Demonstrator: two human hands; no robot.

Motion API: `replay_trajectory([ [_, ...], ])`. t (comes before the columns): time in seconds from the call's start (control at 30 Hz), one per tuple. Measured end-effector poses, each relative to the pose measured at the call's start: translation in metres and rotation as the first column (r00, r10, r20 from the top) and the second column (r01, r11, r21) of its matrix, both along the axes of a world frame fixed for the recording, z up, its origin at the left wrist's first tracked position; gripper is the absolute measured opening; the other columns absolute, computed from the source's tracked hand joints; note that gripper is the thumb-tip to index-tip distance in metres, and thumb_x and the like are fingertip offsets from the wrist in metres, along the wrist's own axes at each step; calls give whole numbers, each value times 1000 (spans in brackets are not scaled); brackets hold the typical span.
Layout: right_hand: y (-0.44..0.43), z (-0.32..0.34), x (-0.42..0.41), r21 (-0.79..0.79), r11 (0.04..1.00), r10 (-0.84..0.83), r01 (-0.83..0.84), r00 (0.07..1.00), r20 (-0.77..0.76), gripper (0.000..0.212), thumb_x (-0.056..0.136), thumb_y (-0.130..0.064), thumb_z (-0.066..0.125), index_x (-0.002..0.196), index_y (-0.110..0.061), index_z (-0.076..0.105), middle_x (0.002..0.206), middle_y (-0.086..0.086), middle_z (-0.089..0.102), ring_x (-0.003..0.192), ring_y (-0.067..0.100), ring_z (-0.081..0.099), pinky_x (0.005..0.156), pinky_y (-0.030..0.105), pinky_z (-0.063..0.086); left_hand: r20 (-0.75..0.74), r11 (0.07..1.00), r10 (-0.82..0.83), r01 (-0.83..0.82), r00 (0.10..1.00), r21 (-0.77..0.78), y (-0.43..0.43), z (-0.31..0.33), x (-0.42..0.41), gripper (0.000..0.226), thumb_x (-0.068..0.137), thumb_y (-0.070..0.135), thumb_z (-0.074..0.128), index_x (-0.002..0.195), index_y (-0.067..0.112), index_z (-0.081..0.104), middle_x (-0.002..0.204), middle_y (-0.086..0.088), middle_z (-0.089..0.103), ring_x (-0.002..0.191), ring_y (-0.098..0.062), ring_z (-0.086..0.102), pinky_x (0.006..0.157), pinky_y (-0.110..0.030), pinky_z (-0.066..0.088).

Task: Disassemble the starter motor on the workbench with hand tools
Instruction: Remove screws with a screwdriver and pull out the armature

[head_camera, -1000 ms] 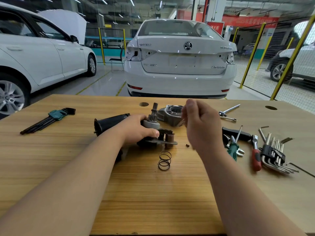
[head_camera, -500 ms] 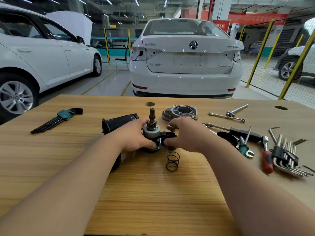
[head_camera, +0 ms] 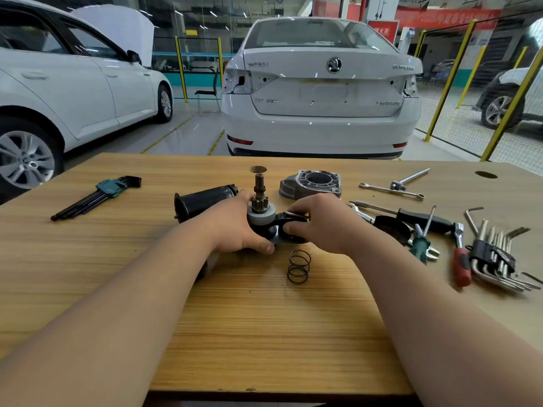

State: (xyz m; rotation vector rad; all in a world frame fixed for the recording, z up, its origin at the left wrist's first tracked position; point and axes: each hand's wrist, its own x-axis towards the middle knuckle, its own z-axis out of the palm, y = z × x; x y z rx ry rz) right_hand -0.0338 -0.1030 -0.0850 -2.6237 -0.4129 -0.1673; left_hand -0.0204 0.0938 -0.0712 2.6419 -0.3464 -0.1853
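The starter motor's pinion shaft assembly (head_camera: 260,205) stands upright at the middle of the wooden workbench (head_camera: 264,333). My left hand (head_camera: 235,227) grips its grey drive body from the left. My right hand (head_camera: 316,223) pinches the black shift lever (head_camera: 289,223) at the assembly's right side. The black motor housing (head_camera: 202,201) lies on its side behind my left hand. The grey aluminium nose housing (head_camera: 313,183) lies detached further back. A coil spring (head_camera: 298,266) lies loose in front of my hands.
A green-holdered hex key set (head_camera: 100,195) lies at the left. To the right lie a spanner (head_camera: 390,190), a ratchet with black handle (head_camera: 423,217), a green screwdriver (head_camera: 420,245), a red-handled tool (head_camera: 461,264) and another hex key set (head_camera: 496,259). White cars stand beyond the bench.
My right hand came down from above the nose housing and took hold of the black lever on the assembly. My left hand kept its grip.
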Motion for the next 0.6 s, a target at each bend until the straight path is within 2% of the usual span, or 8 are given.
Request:
replay_trajectory([
  [0.1, -3, -6, -2, 119, 993, -14, 12, 1000, 11, 19, 90, -36, 64, 108, -31, 68, 90, -16, 65, 82, 2, 59, 72, 26, 52, -15, 1000, -2, 2, 1000, -7, 0, 0, 0, 121, 60, 46, 89, 153, 25, 15, 152, -3, 38, 135, -25, 40, 105, -35, 37],
  [0.23, -3, -9, -7, 252, 968, -14, 1, 999, 50, 14, 92, -32, 64, 104, -31, 69, 87, -13, 68, 85, 8, 64, 78, 37, 55, -1, 1000, -3, 3, 1000, -23, 1, -2, 1, 112, 60, 46, 88, 149, 23, 24, 147, -2, 43, 131, -24, 43, 98, -32, 37],
  [0.33, -2, -9, -10, 322, 947, -31, 10, 998, 58, 16, 91, -31, 65, 106, -28, 70, 86, -12, 69, 84, 8, 65, 80, 40, 56, -17, 995, -34, 32, 999, -90, 3, 0, 0, 108, 60, 49, 87, 148, 26, 28, 140, 4, 48, 122, -15, 46, 93, -25, 35],
  [0.4, -3, -9, -12, 378, 926, -30, 7, 998, 56, 13, 91, -30, 65, 102, -27, 70, 84, -10, 69, 82, 10, 66, 78, 41, 57, -31, 981, -50, 43, 998, -189, 4, 1, -2, 86, 64, 58, 81, 137, 34, 42, 116, 20, 54, 101, 1, 49, 79, -15, 34],
  [0.47, -4, -10, -13, 414, 910, -26, 0, 998, 57, 9, 90, -29, 66, 98, -28, 70, 82, -8, 70, 78, 9, 68, 76, 41, 58, -2, 963, -41, 39, 999, -266, 3, 4, -5, 51, 67, 72, 64, 110, 46, 52, 96, 28, 53, 85, 10, 50, 67, -11, 31],
  [0.53, -4, -11, -14, 439, 899, -24, -6, 998, 61, 9, 89, -29, 68, 97, -30, 70, 81, -9, 70, 75, 5, 68, 73, 36, 60, 32, 935, -22, 32, 999, -354, 4, 3, -5, 37, 73, 73, 56, 96, 44, 55, 94, 23, 58, 86, 7, 53, 66, -13, 34],
  [0.6, -3, -12, -14, 460, 888, -18, -16, 997, 69, 10, 88, -29, 69, 98, -30, 70, 80, -11, 70, 72, 2, 68, 68, 30, 59, 26, 897, -16, 26, 1000, -441, 6, 1, -5, 39, 74, 65, 65, 102, 39, 61, 100, 17, 64, 93, 0, 60, 71, -17, 40],
])
